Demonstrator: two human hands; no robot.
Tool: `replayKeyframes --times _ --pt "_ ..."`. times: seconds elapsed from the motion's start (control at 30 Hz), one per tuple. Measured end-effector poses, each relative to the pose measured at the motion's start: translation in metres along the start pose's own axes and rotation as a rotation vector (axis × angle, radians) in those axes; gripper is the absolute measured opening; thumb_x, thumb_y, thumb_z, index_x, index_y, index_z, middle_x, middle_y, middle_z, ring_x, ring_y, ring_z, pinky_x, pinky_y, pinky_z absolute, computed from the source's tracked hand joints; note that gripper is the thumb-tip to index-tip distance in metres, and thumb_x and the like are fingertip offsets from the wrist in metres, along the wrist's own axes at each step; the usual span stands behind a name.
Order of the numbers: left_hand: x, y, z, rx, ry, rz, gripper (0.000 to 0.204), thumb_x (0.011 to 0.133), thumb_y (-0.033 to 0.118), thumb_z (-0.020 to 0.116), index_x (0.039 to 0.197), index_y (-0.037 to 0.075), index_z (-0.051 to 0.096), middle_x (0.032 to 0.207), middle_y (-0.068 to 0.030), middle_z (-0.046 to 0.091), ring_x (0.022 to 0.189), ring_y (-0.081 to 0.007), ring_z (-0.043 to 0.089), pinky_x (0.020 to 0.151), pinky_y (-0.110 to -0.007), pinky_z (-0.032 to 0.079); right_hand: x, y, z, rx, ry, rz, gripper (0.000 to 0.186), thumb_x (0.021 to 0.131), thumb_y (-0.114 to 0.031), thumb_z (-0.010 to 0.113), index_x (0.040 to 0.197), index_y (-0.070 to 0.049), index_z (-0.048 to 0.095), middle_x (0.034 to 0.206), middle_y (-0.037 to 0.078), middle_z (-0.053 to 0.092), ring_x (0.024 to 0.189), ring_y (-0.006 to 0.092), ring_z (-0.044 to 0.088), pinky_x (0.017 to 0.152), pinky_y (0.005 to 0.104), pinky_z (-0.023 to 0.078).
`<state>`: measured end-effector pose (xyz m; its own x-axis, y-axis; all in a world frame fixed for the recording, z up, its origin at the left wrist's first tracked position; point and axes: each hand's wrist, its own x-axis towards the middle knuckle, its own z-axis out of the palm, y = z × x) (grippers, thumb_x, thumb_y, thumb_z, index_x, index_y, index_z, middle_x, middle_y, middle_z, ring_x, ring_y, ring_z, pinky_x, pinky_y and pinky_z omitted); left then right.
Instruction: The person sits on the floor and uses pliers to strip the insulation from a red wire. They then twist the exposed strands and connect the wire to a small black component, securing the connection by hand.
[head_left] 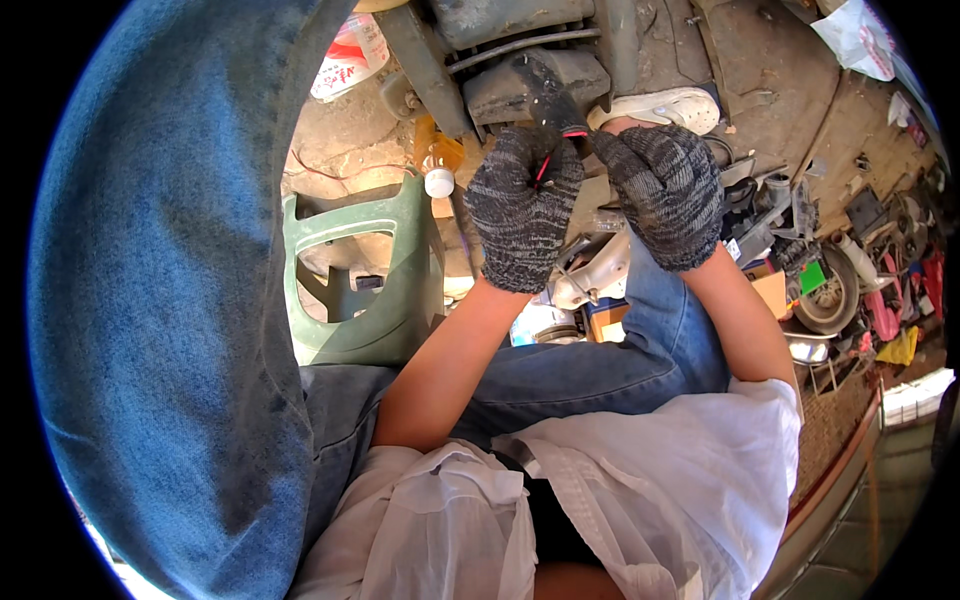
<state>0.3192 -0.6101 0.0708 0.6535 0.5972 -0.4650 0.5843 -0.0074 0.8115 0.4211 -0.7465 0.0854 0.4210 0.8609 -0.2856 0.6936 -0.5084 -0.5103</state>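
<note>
Both my hands wear dark grey knitted gloves and work close together before a dark, dusty machine part. My left hand is closed, with a thin red wire-like strip showing at its thumb and fingers. Just above it, a black piece with a red edge reaches down toward the fingertips. My right hand is closed too, its fingers curled in beside that piece. Whatever lies inside its grip is hidden.
A green plastic stool stands left of my left forearm, near a bottle of orange liquid with a white cap. A white shoe is beyond my right hand. Loose parts and a small wheel clutter the right. Blue denim fills the left.
</note>
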Motion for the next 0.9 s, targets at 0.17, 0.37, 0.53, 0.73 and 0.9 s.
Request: replayKeyframes --times 0.17,0.37,0.53,0.73,0.9 --pt "0.002 0.006 0.0 -0.005 0.008 -0.075 0.013 0.079 0.01 0.072 0.084 0.003 0.063 0.073 -0.0113 0.062 0.063 -0.0205 0.061 0.06 -0.031 0.048 0.001 0.0 -0.003 -0.088 0.025 -0.055 0.046 0.073 -0.009 0.059 0.119 -0.011 0.063 0.099 0.012 0.061 0.094 0.0305 0.06 0.08 0.0439 0.049" --pt "-0.001 0.006 0.002 -0.033 0.025 -0.093 0.013 0.08 0.011 0.071 0.086 0.003 0.063 0.075 -0.0099 0.063 0.065 -0.0173 0.061 0.061 -0.03 0.048 0.004 -0.003 -0.007 -0.075 0.017 -0.009 0.043 0.074 -0.007 0.058 0.117 -0.01 0.064 0.098 0.011 0.062 0.091 0.0295 0.061 0.079 0.0425 0.049" --pt "-0.003 0.003 0.003 -0.068 0.014 -0.103 0.016 0.079 0.013 0.076 0.087 0.005 0.064 0.075 -0.0033 0.064 0.066 -0.0095 0.057 0.062 -0.026 0.047 0.002 -0.005 -0.004 -0.038 0.034 0.017 0.043 0.073 -0.006 0.058 0.116 -0.009 0.064 0.096 0.011 0.063 0.089 0.0298 0.06 0.076 0.0418 0.05" --pt "-0.006 -0.012 0.004 -0.094 0.035 -0.007 0.013 0.08 0.011 0.072 0.086 0.003 0.063 0.075 -0.0111 0.063 0.064 -0.0208 0.062 0.06 -0.031 0.049 0.004 -0.007 -0.018 0.043 0.075 0.028 0.04 0.069 -0.005 0.062 0.109 -0.005 0.066 0.09 0.013 0.062 0.082 0.0313 0.061 0.07 0.0434 0.05" --pt "-0.006 -0.004 0.003 -0.07 0.004 -0.098 0.015 0.081 0.01 0.074 0.088 0.003 0.064 0.078 -0.006 0.064 0.068 -0.0118 0.06 0.063 -0.027 0.049 0.0 -0.005 -0.009 -0.037 0.085 0.005 0.042 0.07 -0.006 0.062 0.112 -0.008 0.066 0.096 0.012 0.063 0.087 0.0299 0.061 0.075 0.0417 0.049"
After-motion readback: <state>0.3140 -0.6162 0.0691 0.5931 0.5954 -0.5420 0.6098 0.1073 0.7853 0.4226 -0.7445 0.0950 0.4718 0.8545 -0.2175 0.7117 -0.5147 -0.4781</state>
